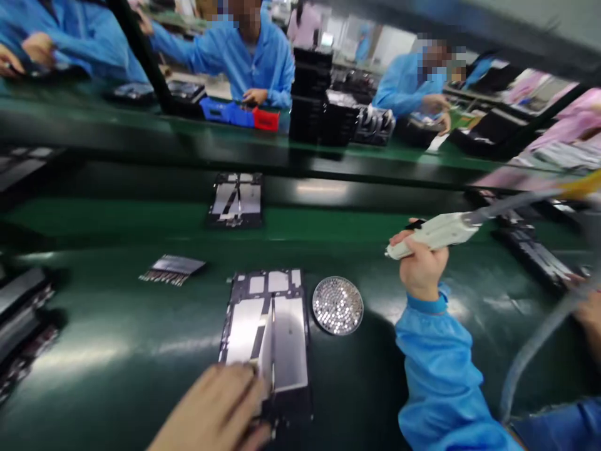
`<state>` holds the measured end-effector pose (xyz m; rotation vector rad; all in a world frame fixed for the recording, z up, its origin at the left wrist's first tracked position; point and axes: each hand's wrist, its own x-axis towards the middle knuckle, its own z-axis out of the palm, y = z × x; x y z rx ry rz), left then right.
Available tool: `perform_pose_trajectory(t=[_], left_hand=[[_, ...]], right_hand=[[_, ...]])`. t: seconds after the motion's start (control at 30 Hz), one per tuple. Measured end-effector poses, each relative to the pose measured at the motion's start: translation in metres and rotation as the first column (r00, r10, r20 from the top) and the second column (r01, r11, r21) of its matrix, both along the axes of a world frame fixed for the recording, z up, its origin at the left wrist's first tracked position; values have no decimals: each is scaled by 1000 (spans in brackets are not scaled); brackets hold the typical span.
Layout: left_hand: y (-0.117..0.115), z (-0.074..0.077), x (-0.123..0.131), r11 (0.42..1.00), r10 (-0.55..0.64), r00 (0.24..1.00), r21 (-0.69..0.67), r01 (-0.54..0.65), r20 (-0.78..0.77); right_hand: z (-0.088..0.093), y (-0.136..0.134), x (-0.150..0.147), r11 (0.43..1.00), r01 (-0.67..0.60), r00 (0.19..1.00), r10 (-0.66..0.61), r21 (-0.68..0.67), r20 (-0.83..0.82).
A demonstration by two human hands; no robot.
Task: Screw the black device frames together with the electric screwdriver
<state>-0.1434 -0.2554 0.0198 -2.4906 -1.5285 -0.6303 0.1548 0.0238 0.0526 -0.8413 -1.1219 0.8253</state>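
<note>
My right hand (422, 266) is wrapped round a white electric screwdriver (434, 236), with its tip pointing left above the bench. A grey cable runs from the tool's rear toward the upper right. On the green bench lies an opened tablet (290, 338), its silver battery panels facing up. At its lower left edge is my left hand (218, 407), fingers curled together by a raised, pale strip (266, 344); what lies between the fingertips is hidden. A round dish of small shiny screws (338, 305) stands just right of the tablet.
Another open tablet (235, 199) lies farther back, and a loose part with flat cables (173, 268) sits left. Stacked parts (23, 319) line the left edge. A raised shelf (263, 147) spans the back. Co-workers sit beyond it; a person's hand (589, 313) shows at right.
</note>
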Motion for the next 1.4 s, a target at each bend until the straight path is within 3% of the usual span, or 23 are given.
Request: perform_pose_trajectory(t=[0.03, 0.13, 0.23, 0.3, 0.43, 0.57, 0.7, 0.9, 1.17, 1.4], left_hand=[[8, -2, -16, 997, 27, 1000, 70, -27, -2], [46, -18, -79, 952, 261, 963, 182, -245, -67], [76, -39, -128, 923, 369, 925, 153, -353, -92], [83, -50, -140, 910, 406, 909, 132, -393, -94], [82, -54, -139, 868, 496, 859, 64, -492, -130], [93, -52, -140, 878, 477, 863, 52, -475, -164], [103, -53, -143, 858, 506, 838, 20, -513, -207], [99, -46, -136, 823, 551, 807, -21, -568, -214], [100, -46, -135, 819, 557, 824, -95, -566, -103], [96, -41, -139, 902, 423, 903, -137, -410, 77]], right_hand=[[4, -2, -3, 1000, 3, 1000, -2, 23, -13], [15, -16, -18, 998, -60, 998, 61, 29, -29], [18, -37, -41, 977, -212, 977, 212, -33, -1], [10, -51, -58, 943, -321, 946, 323, -82, 10], [-13, -67, -84, 882, -432, 895, 444, -187, 27], [-26, -72, -94, 871, -439, 888, 458, -219, 43], [-28, -73, -95, 852, -481, 870, 493, -206, 11], [-28, -72, -95, 861, -454, 878, 476, -229, 52], [-32, -73, -93, 859, -453, 877, 478, -239, 56], [-34, -77, -92, 856, -444, 873, 480, -266, 88]])
